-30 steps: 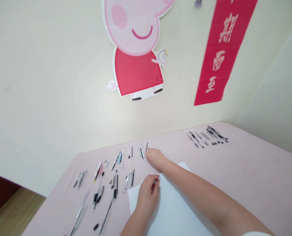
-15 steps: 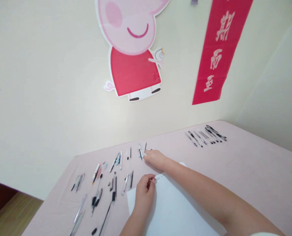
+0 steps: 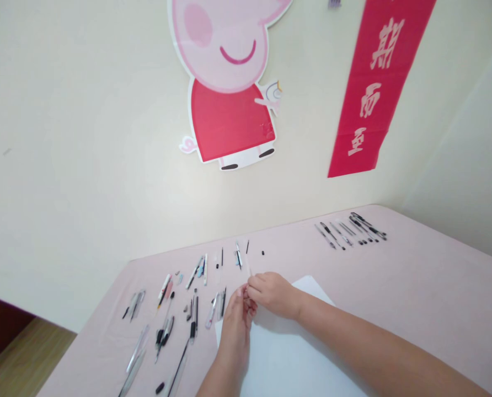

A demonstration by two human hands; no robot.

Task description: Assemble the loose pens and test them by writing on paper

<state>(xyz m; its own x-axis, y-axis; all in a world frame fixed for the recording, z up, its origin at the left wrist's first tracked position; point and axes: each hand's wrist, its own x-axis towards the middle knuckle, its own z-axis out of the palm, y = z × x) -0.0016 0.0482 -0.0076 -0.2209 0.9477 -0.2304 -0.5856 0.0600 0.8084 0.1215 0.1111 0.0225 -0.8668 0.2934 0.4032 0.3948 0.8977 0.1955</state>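
Note:
My left hand (image 3: 236, 317) and my right hand (image 3: 273, 295) meet over the top edge of a white sheet of paper (image 3: 287, 358). From the right hand's closed fingers a pale, see-through pen barrel (image 3: 248, 268) sticks up toward the wall. The left fingertips are pinched against the right ones; what they hold is hidden. Just beyond the hands lie a thin black refill (image 3: 247, 246), a small black cap (image 3: 263, 253) and a pen with a blue part (image 3: 238, 256). Left of the left hand are a clear pen (image 3: 212, 311) and a dark refill (image 3: 223, 302).
Groups of pen parts cover the table's left side, among them black-gripped pieces (image 3: 163, 333), clear barrels (image 3: 133, 369) and white pens (image 3: 205, 269). A row of black pens (image 3: 364, 227) lies at the back right. The wall (image 3: 105, 165) rises behind the pink tabletop (image 3: 432, 292).
My right hand has drawn back from the pen parts to my left hand, bringing the pale barrel. The small black cap it partly covered now shows fully. The view has shifted slightly.

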